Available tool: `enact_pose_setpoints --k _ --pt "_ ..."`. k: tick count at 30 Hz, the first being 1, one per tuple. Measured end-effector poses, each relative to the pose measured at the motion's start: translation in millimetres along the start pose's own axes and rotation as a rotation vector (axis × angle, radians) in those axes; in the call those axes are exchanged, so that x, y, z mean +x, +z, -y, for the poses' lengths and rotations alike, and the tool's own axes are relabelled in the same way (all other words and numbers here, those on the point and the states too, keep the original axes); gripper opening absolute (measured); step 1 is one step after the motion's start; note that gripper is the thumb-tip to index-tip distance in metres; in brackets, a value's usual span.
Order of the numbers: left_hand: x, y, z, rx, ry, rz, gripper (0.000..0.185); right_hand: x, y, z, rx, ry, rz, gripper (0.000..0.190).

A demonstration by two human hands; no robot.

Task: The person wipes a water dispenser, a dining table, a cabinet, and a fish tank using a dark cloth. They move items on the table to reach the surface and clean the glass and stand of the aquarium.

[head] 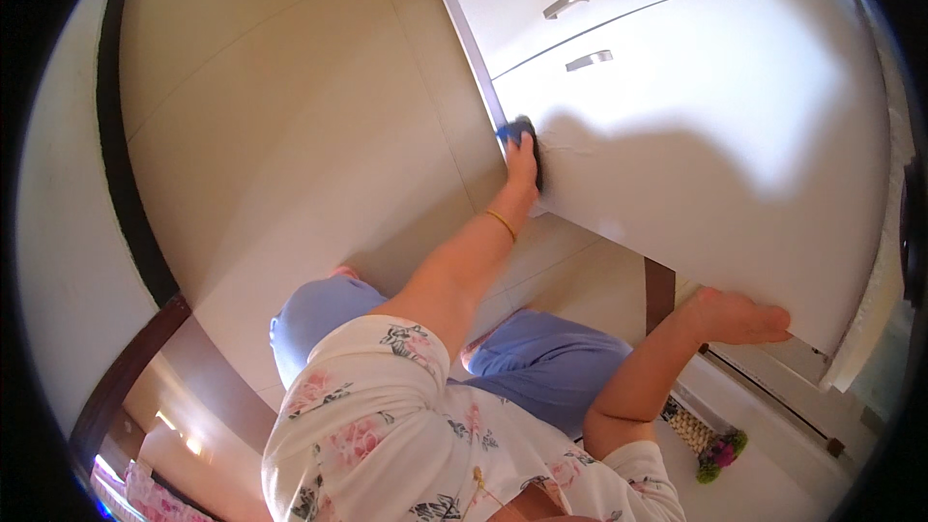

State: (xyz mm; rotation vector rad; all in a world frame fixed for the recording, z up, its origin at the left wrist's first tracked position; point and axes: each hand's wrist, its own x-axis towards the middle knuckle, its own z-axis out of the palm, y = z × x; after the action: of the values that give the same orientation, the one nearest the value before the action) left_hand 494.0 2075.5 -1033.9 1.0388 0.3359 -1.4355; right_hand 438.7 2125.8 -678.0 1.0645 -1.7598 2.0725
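Note:
My left hand (520, 159), with a gold bangle on its wrist, grips a dark brush or scrubber (537, 159) with a blue part. It is pressed to the near left corner of a white two-panel cabinet front (638, 101); faint streaks show on the surface beside it. At the cabinet's lower edge, to the right, my right hand (736, 317) is bent with its knuckles up. Its fingertips are hidden, so whether it grips the edge or only leans there is unclear. Two metal handles (565, 4) (589, 60) flank the seam between the panels.
Beige floor tiles (290, 123) stretch left of the cabinet, bordered by a black strip (116, 145). My bent legs in blue trousers (551, 355) are below my arms. A woven basket (689, 428) with artificial flowers (723, 454) stands at lower right. Patterned pink cloth (152, 493) shows at lower left.

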Motion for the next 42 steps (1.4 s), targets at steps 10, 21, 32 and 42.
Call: enact_pose_setpoints --k 10,21,32,42 --pt "-21.8 71.8 -87.5 0.559 0.973 0.132 0.049 -16.6 10.7 10.2 -0.076 -0.016 0.014 0.062" --pt "-99.8 74.4 -64.1 0.503 1.168 0.300 0.041 0.0 -6.0 -19.0 -0.164 -0.251 0.059 0.047" --pt "-133.1 112.3 -123.7 0.564 1.292 0.400 0.056 -4.7 -12.5 -21.1 0.065 -0.096 0.167 0.054" --pt "-196.7 137.4 -147.6 0.506 1.165 0.613 0.056 -2.9 -14.2 -23.7 0.212 -0.170 0.293 0.059"
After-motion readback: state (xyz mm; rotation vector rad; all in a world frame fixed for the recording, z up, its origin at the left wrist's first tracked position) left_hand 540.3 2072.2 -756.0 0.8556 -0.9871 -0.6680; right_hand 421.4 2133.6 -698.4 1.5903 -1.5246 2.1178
